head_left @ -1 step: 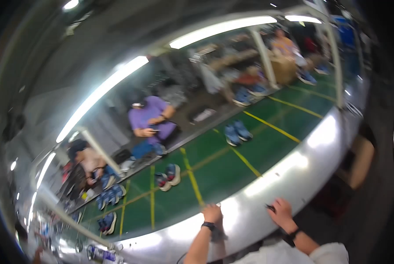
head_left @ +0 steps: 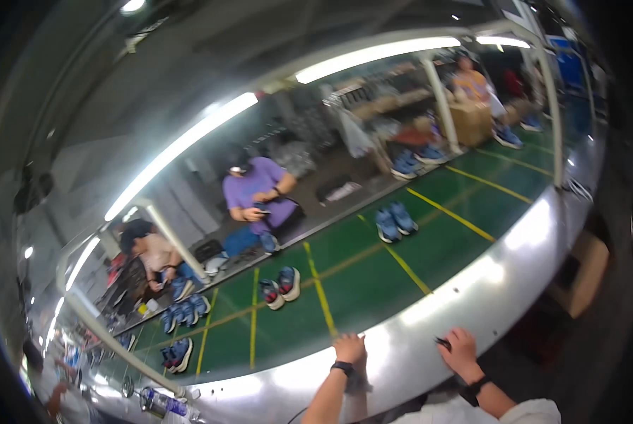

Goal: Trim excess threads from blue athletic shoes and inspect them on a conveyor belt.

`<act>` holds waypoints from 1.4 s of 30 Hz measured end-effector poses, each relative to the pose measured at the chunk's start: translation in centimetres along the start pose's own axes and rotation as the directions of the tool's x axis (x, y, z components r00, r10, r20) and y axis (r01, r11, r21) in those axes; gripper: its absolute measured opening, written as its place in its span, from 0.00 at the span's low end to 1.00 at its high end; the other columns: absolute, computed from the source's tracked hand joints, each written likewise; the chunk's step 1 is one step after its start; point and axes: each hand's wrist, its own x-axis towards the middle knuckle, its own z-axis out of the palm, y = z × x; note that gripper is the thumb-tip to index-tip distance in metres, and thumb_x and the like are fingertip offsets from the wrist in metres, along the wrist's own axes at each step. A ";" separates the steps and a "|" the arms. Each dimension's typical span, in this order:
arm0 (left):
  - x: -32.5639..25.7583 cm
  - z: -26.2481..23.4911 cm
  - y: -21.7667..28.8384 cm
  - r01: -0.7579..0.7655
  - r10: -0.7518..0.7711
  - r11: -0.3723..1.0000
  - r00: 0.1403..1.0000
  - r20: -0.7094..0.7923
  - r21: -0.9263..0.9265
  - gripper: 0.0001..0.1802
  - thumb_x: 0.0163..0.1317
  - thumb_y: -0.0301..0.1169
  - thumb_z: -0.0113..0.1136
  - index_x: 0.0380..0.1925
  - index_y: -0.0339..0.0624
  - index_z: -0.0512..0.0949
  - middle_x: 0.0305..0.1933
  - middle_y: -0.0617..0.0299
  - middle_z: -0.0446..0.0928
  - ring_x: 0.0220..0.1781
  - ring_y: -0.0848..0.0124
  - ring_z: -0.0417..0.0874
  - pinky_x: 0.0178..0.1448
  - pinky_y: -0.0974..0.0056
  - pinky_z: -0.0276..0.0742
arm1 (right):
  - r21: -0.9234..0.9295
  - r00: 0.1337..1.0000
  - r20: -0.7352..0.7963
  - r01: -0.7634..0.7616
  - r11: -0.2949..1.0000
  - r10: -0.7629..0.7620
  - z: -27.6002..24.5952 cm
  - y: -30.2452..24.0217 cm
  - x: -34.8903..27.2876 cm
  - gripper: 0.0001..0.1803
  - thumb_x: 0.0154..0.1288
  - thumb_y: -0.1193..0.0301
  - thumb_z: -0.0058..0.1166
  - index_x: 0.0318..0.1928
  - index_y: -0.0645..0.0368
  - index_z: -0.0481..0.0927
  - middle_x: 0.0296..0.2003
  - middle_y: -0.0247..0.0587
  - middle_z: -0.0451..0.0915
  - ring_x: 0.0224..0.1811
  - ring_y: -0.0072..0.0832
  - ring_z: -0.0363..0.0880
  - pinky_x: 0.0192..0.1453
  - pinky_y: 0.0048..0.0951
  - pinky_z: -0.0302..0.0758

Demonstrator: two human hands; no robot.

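My left hand (head_left: 349, 348), with a dark band on its wrist, rests on the shiny metal ledge (head_left: 394, 346) beside the green conveyor belt (head_left: 359, 290). Its fingers lie at the belt's edge with nothing seen in them. Over the same ledge, further right, my right hand (head_left: 461, 350) is closed on a small dark tool (head_left: 443, 343), too blurred to name exactly. Nearest on the belt are a pair of dark shoes with red parts (head_left: 280, 288) and a pair of blue sneakers (head_left: 395, 222); neither is touched by my hands.
Yellow lines cross the belt. Across it, a person in purple (head_left: 263, 191) handles a shoe, and another person (head_left: 150, 254) works at the left. More sneakers (head_left: 185, 311) stand there. A clear bottle (head_left: 162, 404) lies at lower left; a cardboard box (head_left: 578, 275) is at right.
The whole view has shifted, so belt, shoes and people appear a little further right and lower. Both hands keep nearly the same places on the ledge.
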 end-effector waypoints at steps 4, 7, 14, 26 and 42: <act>-2.6 -1.0 -1.1 0.133 -0.117 0.971 0.989 0.090 -0.201 0.29 0.67 0.55 0.35 0.46 0.44 0.75 0.49 0.44 0.75 0.52 0.44 0.76 0.56 0.42 0.67 | -0.010 0.999 0.026 0.037 0.999 -0.037 -0.2 -1.4 -0.2 0.11 0.43 0.66 0.64 0.29 0.54 0.78 0.36 0.40 0.73 0.42 0.41 0.72 0.45 0.43 0.67; -2.5 -1.0 -1.1 0.168 -0.140 0.943 0.983 0.117 -0.289 0.29 0.66 0.55 0.39 0.48 0.42 0.75 0.52 0.43 0.72 0.55 0.41 0.72 0.60 0.38 0.61 | -0.011 0.998 0.034 0.046 0.999 -0.045 0.0 -0.8 0.2 0.11 0.44 0.66 0.64 0.30 0.54 0.78 0.36 0.40 0.73 0.41 0.41 0.72 0.45 0.42 0.68; 0.4 2.1 -1.9 -0.065 0.057 0.995 0.994 -0.098 -0.079 0.21 0.64 0.46 0.47 0.36 0.36 0.76 0.40 0.44 0.75 0.44 0.48 0.75 0.49 0.40 0.67 | 0.039 0.999 -0.028 0.017 0.999 -0.016 -0.3 -0.6 1.8 0.11 0.50 0.66 0.60 0.24 0.57 0.72 0.30 0.44 0.71 0.34 0.46 0.72 0.38 0.45 0.69; 2.0 0.6 -4.4 -0.080 0.086 0.980 0.996 0.024 -0.184 0.26 0.68 0.50 0.40 0.43 0.39 0.75 0.49 0.40 0.73 0.49 0.42 0.74 0.51 0.43 0.71 | 0.027 0.999 -0.047 0.022 0.999 -0.021 1.1 0.2 2.9 0.07 0.54 0.69 0.58 0.28 0.57 0.75 0.33 0.38 0.73 0.38 0.37 0.74 0.45 0.38 0.71; 1.4 -0.7 -4.0 -0.161 0.176 0.961 0.983 0.048 -0.224 0.27 0.68 0.49 0.40 0.46 0.34 0.73 0.46 0.35 0.72 0.47 0.41 0.73 0.51 0.45 0.71 | -0.180 1.000 -0.003 0.004 0.984 -0.005 1.1 1.3 2.6 0.09 0.55 0.63 0.57 0.28 0.54 0.76 0.33 0.36 0.73 0.36 0.32 0.75 0.41 0.34 0.72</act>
